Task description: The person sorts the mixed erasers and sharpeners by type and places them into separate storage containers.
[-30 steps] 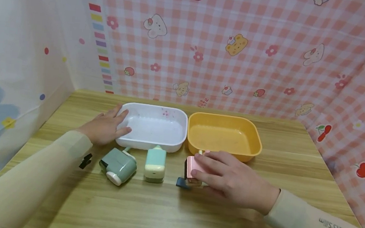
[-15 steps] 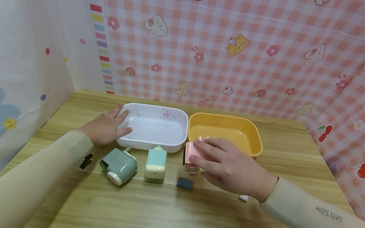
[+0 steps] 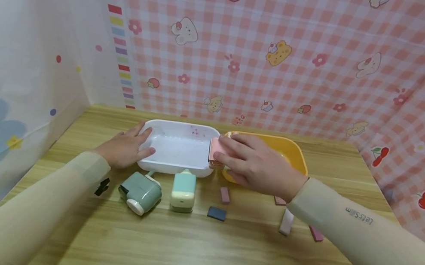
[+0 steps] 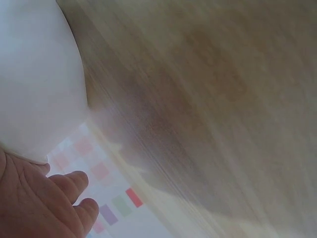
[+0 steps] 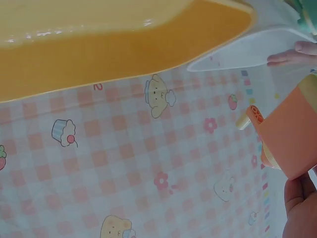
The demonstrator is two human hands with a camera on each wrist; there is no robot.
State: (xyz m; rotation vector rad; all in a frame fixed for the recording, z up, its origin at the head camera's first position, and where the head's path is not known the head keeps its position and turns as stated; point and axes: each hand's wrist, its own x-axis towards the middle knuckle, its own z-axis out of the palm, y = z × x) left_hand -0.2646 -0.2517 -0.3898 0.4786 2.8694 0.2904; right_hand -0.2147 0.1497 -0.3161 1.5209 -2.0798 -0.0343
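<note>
right hand (image 3: 255,165) holds pink sharpener (image 3: 216,152) between white tray (image 3: 178,163) and orange tray (image 3: 295,156).

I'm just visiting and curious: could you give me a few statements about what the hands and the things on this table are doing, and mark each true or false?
1. The right hand holds a pink sharpener lifted off the table. True.
2. The left hand grips the mint sharpener. False: it rests on the white tray.
3. The yellow tray sits left of the white tray. False: it sits to its right.
4. A dark grey block lies on the wooden table. True.
5. The grey-green sharpener is inside the white tray. False: it lies on the table in front of it.
</note>
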